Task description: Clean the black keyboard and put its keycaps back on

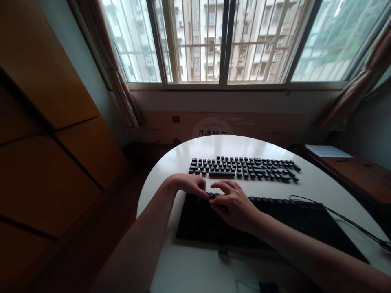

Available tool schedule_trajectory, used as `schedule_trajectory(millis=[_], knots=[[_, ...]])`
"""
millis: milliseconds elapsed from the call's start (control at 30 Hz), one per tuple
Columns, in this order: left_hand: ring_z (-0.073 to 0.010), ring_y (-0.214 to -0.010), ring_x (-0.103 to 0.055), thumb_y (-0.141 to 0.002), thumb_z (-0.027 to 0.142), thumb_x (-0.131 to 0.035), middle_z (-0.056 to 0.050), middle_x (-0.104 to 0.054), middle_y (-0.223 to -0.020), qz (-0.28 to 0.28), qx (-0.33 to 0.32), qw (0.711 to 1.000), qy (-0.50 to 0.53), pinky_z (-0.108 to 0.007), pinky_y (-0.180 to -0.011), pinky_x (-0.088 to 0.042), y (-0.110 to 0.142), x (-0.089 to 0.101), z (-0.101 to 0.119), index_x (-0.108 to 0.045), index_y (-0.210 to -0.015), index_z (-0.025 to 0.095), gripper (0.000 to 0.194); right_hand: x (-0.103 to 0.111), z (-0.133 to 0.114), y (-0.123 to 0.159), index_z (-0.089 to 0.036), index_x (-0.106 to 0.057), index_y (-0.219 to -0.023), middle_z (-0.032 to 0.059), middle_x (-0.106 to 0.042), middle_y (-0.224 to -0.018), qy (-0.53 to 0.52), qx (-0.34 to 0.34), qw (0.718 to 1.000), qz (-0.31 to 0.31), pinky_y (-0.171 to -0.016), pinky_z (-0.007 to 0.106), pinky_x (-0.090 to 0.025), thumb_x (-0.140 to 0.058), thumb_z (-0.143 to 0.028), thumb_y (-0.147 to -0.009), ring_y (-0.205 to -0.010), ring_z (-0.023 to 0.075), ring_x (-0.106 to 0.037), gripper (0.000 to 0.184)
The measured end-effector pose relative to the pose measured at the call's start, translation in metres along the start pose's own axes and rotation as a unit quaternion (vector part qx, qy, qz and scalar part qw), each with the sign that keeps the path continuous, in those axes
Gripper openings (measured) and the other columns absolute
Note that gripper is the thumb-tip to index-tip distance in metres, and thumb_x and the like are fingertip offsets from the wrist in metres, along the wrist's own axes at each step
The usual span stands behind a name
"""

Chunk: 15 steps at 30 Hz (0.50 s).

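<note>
A black keyboard body (275,219) lies across the near part of a round white table (171,171); a row of keycaps still stands along its far edge. Beyond it, loose black keycaps (244,167) are laid out in keyboard order on the table. My left hand (189,184) rests at the body's far left corner, fingers curled and pinched on a keycap there. My right hand (233,203) lies over the left part of the body, fingers bent down on the same spot. What sits under the fingertips is too dark to make out.
The keyboard's black cable (351,221) runs off to the right table edge. A small dark object (269,287) lies at the near table edge. A wooden side surface with a paper sheet (328,151) stands right; orange cabinets (45,134) stand left; a barred window is ahead.
</note>
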<state>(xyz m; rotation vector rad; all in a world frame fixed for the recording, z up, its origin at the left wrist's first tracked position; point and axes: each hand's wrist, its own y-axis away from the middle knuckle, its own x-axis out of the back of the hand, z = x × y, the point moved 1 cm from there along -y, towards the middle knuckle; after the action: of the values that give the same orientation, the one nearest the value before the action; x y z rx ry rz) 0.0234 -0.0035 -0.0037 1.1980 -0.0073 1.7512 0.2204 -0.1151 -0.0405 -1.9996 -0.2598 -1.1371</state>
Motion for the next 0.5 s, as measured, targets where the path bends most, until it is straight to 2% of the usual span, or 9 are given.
schedule_trajectory(millis=[133,233,400,500], knots=[[-0.0167,-0.072,-0.054,-0.070,0.073,-0.066,0.000,-0.061,-0.075,0.003,0.010,0.999,-0.030,-0.028,-0.063,-0.040,0.002,0.000,0.008,-0.063,-0.083,0.018,0.057,-0.001,0.001,0.003,-0.027,-0.078,-0.088,0.0069,-0.065,-0.133,-0.001,0.004,1.000,-0.001,-0.102,0.053,-0.041,-0.070,-0.024,-0.086,-0.125,0.0331,-0.054,0.009],[-0.0171,-0.074,-0.055,-0.071,0.074,-0.064,0.000,-0.062,-0.078,-0.001,0.019,0.999,-0.046,-0.028,-0.065,-0.042,0.005,0.001,0.014,-0.062,-0.085,0.018,0.058,0.001,0.004,0.005,-0.028,-0.078,-0.095,0.0067,-0.065,-0.132,-0.018,0.006,0.999,0.041,-0.102,0.052,-0.042,-0.066,-0.023,-0.088,-0.125,0.0317,-0.054,0.013],[-0.0180,-0.075,-0.057,-0.075,0.073,-0.060,-0.002,-0.064,-0.083,0.014,0.044,0.994,-0.099,-0.028,-0.063,-0.041,0.007,-0.001,0.022,-0.062,-0.088,0.018,0.056,0.006,0.016,0.002,-0.025,-0.073,-0.096,0.0064,-0.071,-0.110,-0.103,-0.058,0.982,0.150,-0.095,0.044,-0.048,-0.059,-0.018,-0.092,-0.108,0.0248,-0.061,0.016],[-0.0185,-0.074,-0.057,-0.074,0.072,-0.062,-0.002,-0.065,-0.082,0.021,0.057,0.990,-0.127,-0.028,-0.060,-0.040,0.005,-0.003,0.025,-0.062,-0.089,0.019,0.055,0.004,0.022,0.000,-0.024,-0.072,-0.099,0.0059,-0.072,-0.103,-0.139,-0.092,0.971,0.171,-0.092,0.041,-0.049,-0.058,-0.017,-0.092,-0.102,0.0232,-0.063,0.017]])
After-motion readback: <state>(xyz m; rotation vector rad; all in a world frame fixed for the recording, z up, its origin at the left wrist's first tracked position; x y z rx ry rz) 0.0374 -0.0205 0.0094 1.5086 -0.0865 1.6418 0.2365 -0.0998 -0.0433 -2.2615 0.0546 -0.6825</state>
